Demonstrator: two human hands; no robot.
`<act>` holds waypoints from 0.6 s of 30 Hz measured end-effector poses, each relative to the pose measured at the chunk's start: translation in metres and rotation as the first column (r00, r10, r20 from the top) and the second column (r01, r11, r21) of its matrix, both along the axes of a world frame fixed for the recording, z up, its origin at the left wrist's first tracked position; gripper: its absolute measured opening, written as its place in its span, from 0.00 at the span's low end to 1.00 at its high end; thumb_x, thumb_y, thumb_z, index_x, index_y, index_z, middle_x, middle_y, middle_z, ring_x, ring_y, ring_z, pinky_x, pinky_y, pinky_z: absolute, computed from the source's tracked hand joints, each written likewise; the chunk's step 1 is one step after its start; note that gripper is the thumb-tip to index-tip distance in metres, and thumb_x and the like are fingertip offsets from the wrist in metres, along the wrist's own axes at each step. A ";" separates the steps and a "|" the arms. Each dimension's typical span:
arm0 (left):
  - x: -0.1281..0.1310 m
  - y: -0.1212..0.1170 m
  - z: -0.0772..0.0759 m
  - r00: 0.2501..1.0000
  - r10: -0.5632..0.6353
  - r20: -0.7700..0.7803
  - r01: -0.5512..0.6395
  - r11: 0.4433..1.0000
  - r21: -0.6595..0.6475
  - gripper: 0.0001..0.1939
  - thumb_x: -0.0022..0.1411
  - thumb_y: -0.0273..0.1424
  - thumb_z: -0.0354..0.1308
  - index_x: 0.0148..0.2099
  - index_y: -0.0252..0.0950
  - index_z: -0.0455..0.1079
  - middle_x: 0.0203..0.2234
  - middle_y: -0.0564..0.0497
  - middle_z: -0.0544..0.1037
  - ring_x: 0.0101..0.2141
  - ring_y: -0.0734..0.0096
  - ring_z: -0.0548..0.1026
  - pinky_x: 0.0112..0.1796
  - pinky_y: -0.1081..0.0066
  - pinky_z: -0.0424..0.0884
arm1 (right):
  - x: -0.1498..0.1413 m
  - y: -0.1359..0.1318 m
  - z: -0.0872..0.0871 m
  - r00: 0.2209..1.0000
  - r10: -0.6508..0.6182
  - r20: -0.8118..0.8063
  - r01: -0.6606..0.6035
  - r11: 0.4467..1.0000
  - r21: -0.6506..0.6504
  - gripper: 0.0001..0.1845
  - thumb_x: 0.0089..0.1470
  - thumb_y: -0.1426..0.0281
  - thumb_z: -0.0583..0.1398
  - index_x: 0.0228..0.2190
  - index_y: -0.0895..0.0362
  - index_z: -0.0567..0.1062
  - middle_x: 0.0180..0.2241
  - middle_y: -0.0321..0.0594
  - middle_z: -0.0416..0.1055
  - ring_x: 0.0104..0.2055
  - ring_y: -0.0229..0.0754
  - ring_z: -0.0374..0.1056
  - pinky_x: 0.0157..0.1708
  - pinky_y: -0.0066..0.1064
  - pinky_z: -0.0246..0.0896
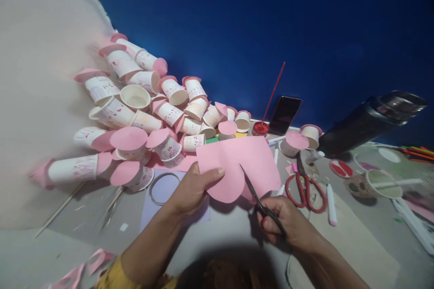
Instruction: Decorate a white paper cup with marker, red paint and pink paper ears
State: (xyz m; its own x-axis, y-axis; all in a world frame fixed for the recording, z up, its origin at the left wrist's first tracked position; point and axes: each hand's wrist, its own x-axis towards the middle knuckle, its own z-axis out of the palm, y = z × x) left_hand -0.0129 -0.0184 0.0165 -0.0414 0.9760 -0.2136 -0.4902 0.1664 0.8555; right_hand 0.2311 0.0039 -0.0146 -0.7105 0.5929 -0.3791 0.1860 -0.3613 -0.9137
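Note:
My left hand [195, 189] grips a sheet of pink paper [251, 153] by its left side, thumb on top. The sheet's lower edge has a rounded lobe cut into it. In my right hand [276, 221] is a pair of black-handled scissors [252, 187], their blades reaching into the paper beside that lobe. Below and left of the paper lie a ring [165, 188] and a lilac sheet [149, 210].
Many paper cups [132, 142] with pink paper discs pile up on the left. Red-handled scissors [307, 192], a white marker [331, 205], a phone [285, 115] and a dark flask [369, 122] stand or lie to the right. Pink scraps [96, 262] lie at front left.

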 end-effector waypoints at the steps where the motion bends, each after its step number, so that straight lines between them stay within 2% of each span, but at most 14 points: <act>1: -0.001 0.000 -0.001 1.000 -0.001 -0.002 0.001 1.000 -0.002 0.17 0.53 0.36 0.76 0.41 0.30 0.81 0.33 0.42 0.85 0.31 0.64 0.80 0.35 0.69 0.75 | 0.000 0.000 0.001 1.000 -0.001 0.006 0.001 1.000 0.003 0.37 0.38 0.35 0.71 0.21 0.57 0.70 0.14 0.32 0.63 0.17 0.32 0.54 0.20 0.26 0.48; 5: -0.002 0.000 -0.002 1.000 -0.013 -0.014 0.013 1.000 0.004 0.17 0.54 0.36 0.75 0.41 0.30 0.81 0.33 0.42 0.85 0.31 0.63 0.81 0.35 0.69 0.76 | 0.000 0.000 0.003 1.000 -0.002 0.024 0.002 1.000 0.000 0.34 0.40 0.40 0.72 0.20 0.56 0.70 0.14 0.32 0.63 0.17 0.32 0.54 0.20 0.27 0.49; 12: -0.002 -0.002 0.000 1.000 -0.009 -0.030 0.009 1.000 0.000 0.20 0.55 0.34 0.73 0.49 0.30 0.81 0.38 0.41 0.86 0.33 0.60 0.82 0.38 0.66 0.76 | 0.000 0.000 0.001 0.999 -0.006 0.044 0.008 0.999 -0.042 0.29 0.40 0.46 0.72 0.20 0.57 0.70 0.13 0.31 0.64 0.16 0.31 0.53 0.20 0.26 0.45; 18: -0.003 -0.002 -0.003 0.999 -0.016 -0.048 0.016 1.000 -0.006 0.19 0.54 0.34 0.74 0.47 0.31 0.80 0.37 0.42 0.86 0.34 0.60 0.81 0.37 0.67 0.75 | -0.001 0.000 0.004 0.999 -0.005 0.047 0.007 0.999 -0.042 0.27 0.41 0.49 0.71 0.19 0.56 0.70 0.13 0.31 0.63 0.16 0.30 0.52 0.20 0.26 0.45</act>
State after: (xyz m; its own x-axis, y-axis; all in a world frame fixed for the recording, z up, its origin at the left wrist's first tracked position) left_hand -0.0157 -0.0205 0.0140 -0.0361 0.9754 -0.2173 -0.4462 0.1789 0.8769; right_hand 0.2297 0.0037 -0.0105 -0.6878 0.5799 -0.4366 0.2259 -0.4006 -0.8880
